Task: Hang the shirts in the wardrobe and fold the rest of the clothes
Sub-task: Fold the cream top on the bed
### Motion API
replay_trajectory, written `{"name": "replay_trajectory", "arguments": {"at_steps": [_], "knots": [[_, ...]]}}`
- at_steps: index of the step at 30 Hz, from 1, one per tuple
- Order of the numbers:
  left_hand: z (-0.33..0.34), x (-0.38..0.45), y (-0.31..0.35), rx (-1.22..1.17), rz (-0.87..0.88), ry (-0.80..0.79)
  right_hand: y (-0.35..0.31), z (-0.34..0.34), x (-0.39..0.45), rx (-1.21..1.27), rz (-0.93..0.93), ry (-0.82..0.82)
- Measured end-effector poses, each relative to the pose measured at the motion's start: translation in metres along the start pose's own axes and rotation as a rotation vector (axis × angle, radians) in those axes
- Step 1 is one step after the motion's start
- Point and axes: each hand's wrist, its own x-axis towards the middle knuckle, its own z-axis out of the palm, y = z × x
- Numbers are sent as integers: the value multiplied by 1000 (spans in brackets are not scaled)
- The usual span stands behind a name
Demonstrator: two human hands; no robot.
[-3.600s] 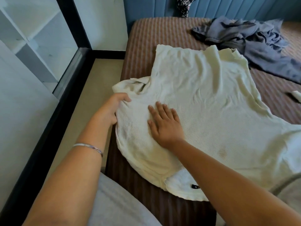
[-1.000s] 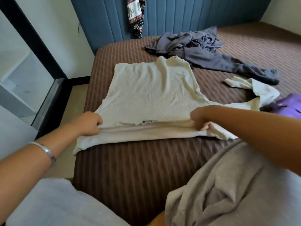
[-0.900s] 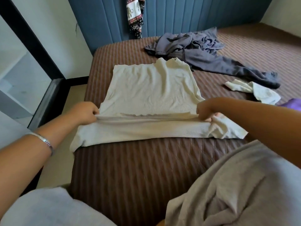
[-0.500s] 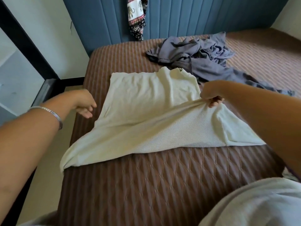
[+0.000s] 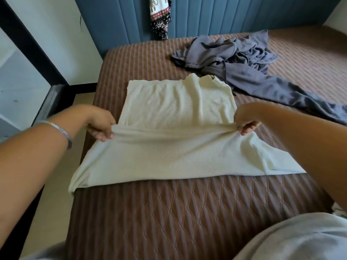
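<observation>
A cream knit top (image 5: 174,102) lies spread on the brown quilted bed (image 5: 187,212), its near half doubled over toward the far half. My left hand (image 5: 100,125) pinches the left end of the raised fold edge. My right hand (image 5: 246,121) pinches the right end of that same edge. The edge is stretched taut between both hands, lifted a little off the layer beneath. The near fold line lies flat on the bed.
A heap of grey-blue clothes (image 5: 240,59) lies behind the top, one leg trailing right. A patterned garment (image 5: 159,14) hangs on the blue padded headboard (image 5: 225,15). A black-framed mirror (image 5: 24,76) stands at the left beside a strip of floor. Grey fabric fills the lower right corner.
My left hand, which had let go half a second ago, now pinches the fold edge again. The folded edge has travelled farther over the top's far half.
</observation>
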Motion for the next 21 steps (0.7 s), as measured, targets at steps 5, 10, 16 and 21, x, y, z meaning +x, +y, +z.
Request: {"name": "replay_trajectory", "arguments": {"at_steps": [5,10,16,21], "knots": [[-38,9,14,-390,51,396,-11,-32,-10,86,-49,333],[-30,32,31,-237,285,833,-24,-38,9,131,-150,718],[54,35,33,-21,401,393,-32,36,-4,47,-349,411],[129,28,17,330,203,293,-21,121,-20,-370,-428,298]]}}
